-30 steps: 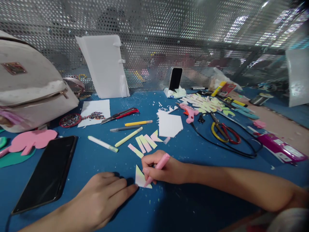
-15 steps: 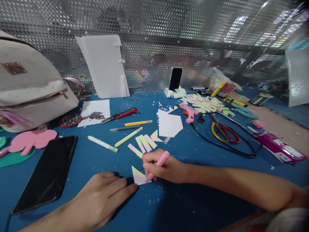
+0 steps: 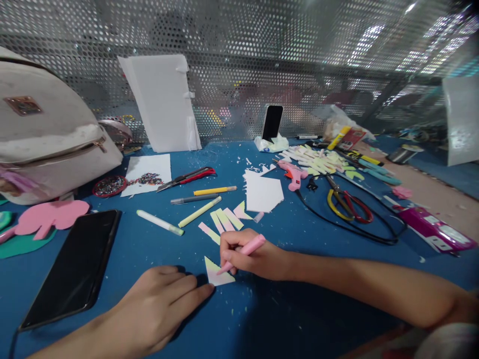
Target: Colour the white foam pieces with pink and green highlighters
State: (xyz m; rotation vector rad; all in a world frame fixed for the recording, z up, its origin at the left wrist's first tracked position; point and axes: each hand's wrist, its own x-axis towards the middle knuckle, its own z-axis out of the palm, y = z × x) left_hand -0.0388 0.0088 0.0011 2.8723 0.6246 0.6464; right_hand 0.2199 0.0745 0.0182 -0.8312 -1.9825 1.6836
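A pink marker (image 3: 245,252) is gripped in my right hand (image 3: 262,257), its tip down on a small triangular paper piece (image 3: 217,275). That piece is tinted pink with yellow-green toward its upper edge. My left hand (image 3: 164,304) lies palm down on the table, its outstretched index finger touching the paper's lower left corner; its other fingers are partly bent and hold nothing. Just beyond are pink and yellow-green paper strips (image 3: 223,222) and another small coloured piece (image 3: 242,211). A yellow-green marker (image 3: 200,211) and a white marker with a green end (image 3: 159,222) lie to the left.
A black phone (image 3: 71,269) and a backpack (image 3: 48,124) are at left. Further back lie a utility knife (image 3: 187,178), a yellow marker (image 3: 215,190) and white paper (image 3: 264,193). To the right are a pink glue gun (image 3: 294,174), its cord, and red-and-yellow-handled scissors (image 3: 348,202).
The marker tip has moved left and slightly up across the paper piece, and the marker leans lower to the right. My left hand has stayed put.
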